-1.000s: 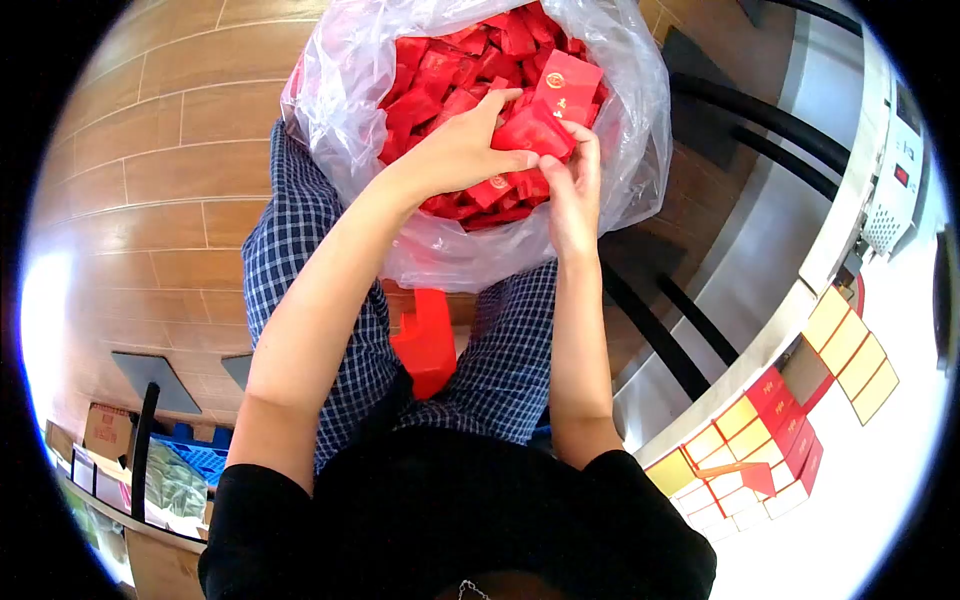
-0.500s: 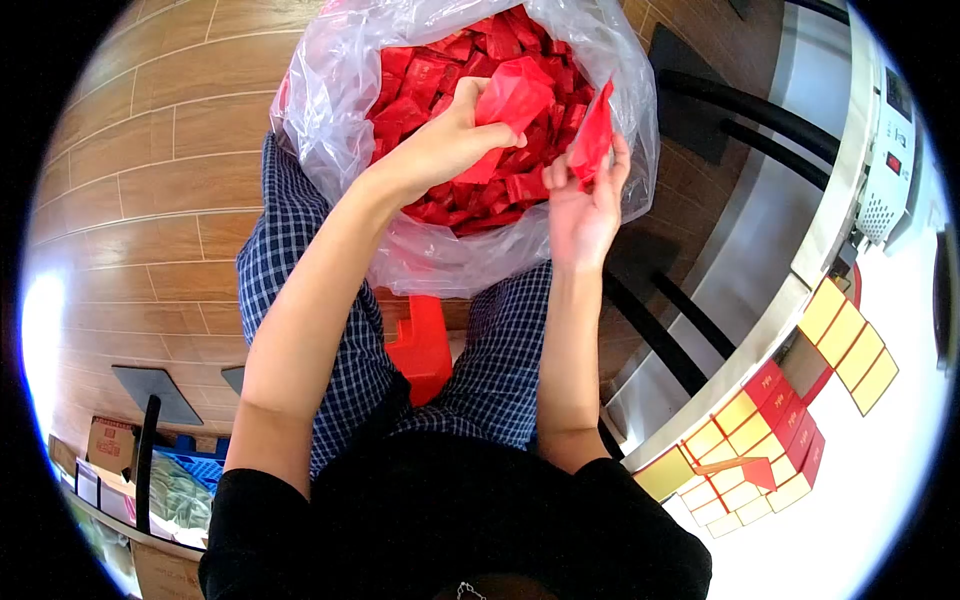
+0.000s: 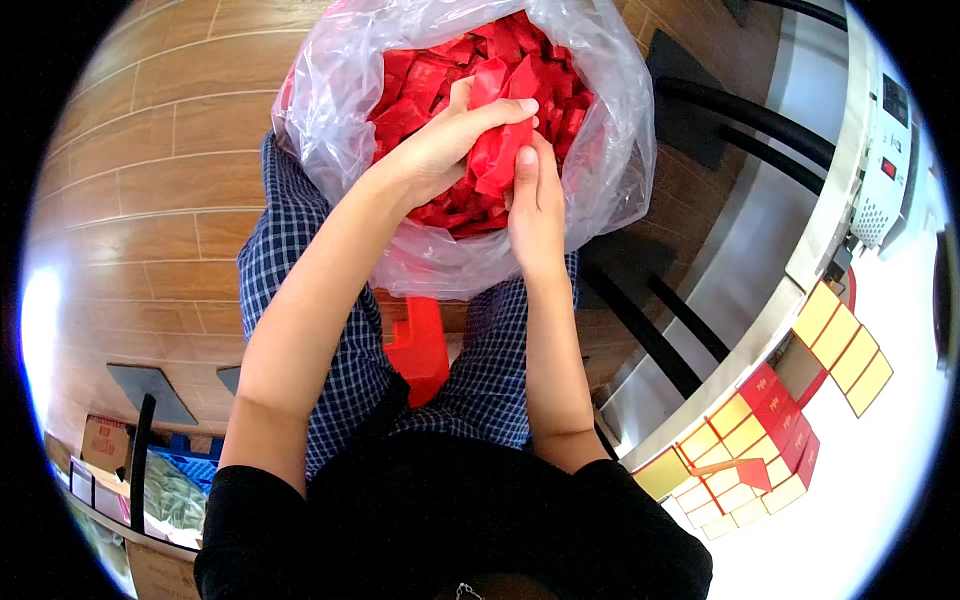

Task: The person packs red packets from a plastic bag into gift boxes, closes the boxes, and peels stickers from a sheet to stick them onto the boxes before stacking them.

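Note:
Both my hands are over a clear plastic bag (image 3: 330,130) full of small red packets (image 3: 415,85). My left hand (image 3: 445,145) is closed round red packets (image 3: 505,125), its thumb lying across them. Beside it, my right hand (image 3: 537,205) grips the lower end of the same red packets between thumb and fingers. The two hands are close together, and the palms and several fingertips are hidden.
Below the bag, between my knees, is a red plastic object (image 3: 425,350). On the right, a white table (image 3: 860,500) bears red and yellow boxes (image 3: 770,420) and a white device (image 3: 885,170). Cartons (image 3: 105,445) stand at the lower left on the wooden floor (image 3: 160,230).
My right hand has moved left to meet my left hand, bringing its red packet against the others. My left hand has closed further round them.

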Demonstrator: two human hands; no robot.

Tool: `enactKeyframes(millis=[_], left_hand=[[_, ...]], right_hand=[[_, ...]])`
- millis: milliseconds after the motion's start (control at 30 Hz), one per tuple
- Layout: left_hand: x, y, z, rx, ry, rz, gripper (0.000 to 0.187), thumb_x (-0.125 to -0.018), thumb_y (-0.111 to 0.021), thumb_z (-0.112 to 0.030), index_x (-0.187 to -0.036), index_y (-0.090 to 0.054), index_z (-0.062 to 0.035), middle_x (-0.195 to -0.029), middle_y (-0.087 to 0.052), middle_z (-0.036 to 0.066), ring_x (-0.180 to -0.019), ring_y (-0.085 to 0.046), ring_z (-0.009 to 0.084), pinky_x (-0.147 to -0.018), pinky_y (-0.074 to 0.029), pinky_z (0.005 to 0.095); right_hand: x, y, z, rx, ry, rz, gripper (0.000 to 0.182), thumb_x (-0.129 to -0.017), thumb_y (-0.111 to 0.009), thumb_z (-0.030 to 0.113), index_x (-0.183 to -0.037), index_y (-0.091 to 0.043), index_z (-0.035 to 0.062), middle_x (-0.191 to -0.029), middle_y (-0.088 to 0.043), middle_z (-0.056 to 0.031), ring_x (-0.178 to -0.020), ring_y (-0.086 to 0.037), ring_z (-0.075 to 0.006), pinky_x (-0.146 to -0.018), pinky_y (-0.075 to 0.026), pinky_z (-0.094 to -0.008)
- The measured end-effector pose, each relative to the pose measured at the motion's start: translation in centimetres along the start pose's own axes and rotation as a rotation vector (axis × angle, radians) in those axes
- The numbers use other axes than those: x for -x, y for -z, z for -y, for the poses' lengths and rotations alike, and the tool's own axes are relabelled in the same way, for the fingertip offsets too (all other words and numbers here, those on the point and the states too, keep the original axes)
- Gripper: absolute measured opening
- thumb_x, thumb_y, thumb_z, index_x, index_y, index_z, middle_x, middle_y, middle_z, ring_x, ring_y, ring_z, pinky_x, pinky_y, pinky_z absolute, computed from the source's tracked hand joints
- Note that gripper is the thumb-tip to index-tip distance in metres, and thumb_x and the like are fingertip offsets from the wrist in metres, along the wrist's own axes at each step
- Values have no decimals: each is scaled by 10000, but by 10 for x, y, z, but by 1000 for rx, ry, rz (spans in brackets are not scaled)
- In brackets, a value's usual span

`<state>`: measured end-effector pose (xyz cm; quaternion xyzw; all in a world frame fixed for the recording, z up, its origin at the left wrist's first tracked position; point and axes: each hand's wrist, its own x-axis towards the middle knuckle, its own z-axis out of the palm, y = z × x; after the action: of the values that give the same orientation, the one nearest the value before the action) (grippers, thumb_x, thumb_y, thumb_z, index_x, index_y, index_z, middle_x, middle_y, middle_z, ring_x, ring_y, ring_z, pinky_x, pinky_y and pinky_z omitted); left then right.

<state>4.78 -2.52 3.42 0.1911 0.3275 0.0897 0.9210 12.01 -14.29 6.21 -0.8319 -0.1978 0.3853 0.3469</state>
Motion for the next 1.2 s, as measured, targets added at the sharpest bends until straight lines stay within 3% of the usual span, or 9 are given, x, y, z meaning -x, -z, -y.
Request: enactKeyframes(millis=[133,200,367,467,600,733,800,867,1200], left_hand=[[-4,5,0,91,67,23,581,-838,-699,-321,-1248,-394,-43,-1123,-577,109,-1047,-579,207,-939,-467,357],[0,0,-3,124,73,7,424,-885,-634,-358,-1152,-554,-39,-1003,-651,83,-910,-644,196,-852,-523,356],[0,1,-4,120,89,-2,410,-912,-613,-368,-1163,-546,-50,-1032,-644,82,-898,-643,190,-826,-534,344],[-2,-2,-4,132,21,-5,396,-927,-599,-368,-1173,-540,-63,-1057,-632,83,-900,-638,187,-827,-534,329],[-6,-1,-5,152,-143,-160,428,-906,-644,-309,-1214,-456,-79,-1036,-618,99,-914,-630,203,-820,-539,354],[-15,8,3,78,-299,-273,483,-872,-686,-247,-1199,-367,-90,-1031,-590,124,-910,-631,227,-810,-545,380],[-17,10,6,22,-346,-298,481,-869,-688,-240,-1184,-358,-89,-1039,-578,125,-907,-631,228,-810,-545,378],[-17,11,9,-5,-350,-364,734,-770,-766,-255,-1264,-276,-20,-1066,-554,115,-981,-560,180,-883,-452,312],[-8,2,2,-190,-409,-390,846,-762,-781,-348,-1315,-237,-10,-1199,-496,169,-1099,-518,210,-952,-419,316]], right_hand=[[7,-7,-3,26,320,-90,512,-990,-463,364,-1373,-355,43,-1186,-588,-187,-1065,-599,-307,-891,-466,-417],[12,-9,-2,-192,311,-15,801,-886,-651,387,-1453,-217,26,-1294,-452,-203,-1082,-540,-308,-932,-444,-410],[-4,2,-1,75,567,-151,955,-753,-726,519,-1450,-281,41,-1303,-366,-183,-1111,-477,-291,-962,-415,-405],[-9,11,3,311,685,-192,683,-765,-756,404,-1292,-513,42,-1261,-415,-192,-1073,-501,-307,-952,-416,-412],[1,8,8,215,698,-267,306,-786,-739,123,-1043,-604,27,-998,-571,-153,-899,-577,-278,-777,-486,-346],[3,-5,10,206,713,-324,186,-754,-713,-34,-910,-620,5,-845,-616,-127,-699,-603,-254,-635,-495,-313],[1,-7,8,240,746,-337,150,-779,-704,-29,-899,-618,1,-846,-624,-132,-720,-613,-247,-663,-501,-313],[2,-11,9,251,771,-362,95,-811,-688,-19,-867,-612,-10,-833,-637,-153,-751,-631,-264,-702,-509,-322],[2,-14,12,101,648,-330,102,-827,-639,-3,-918,-593,2,-791,-603,-109,-662,-587,-192,-592,-476,-290]])
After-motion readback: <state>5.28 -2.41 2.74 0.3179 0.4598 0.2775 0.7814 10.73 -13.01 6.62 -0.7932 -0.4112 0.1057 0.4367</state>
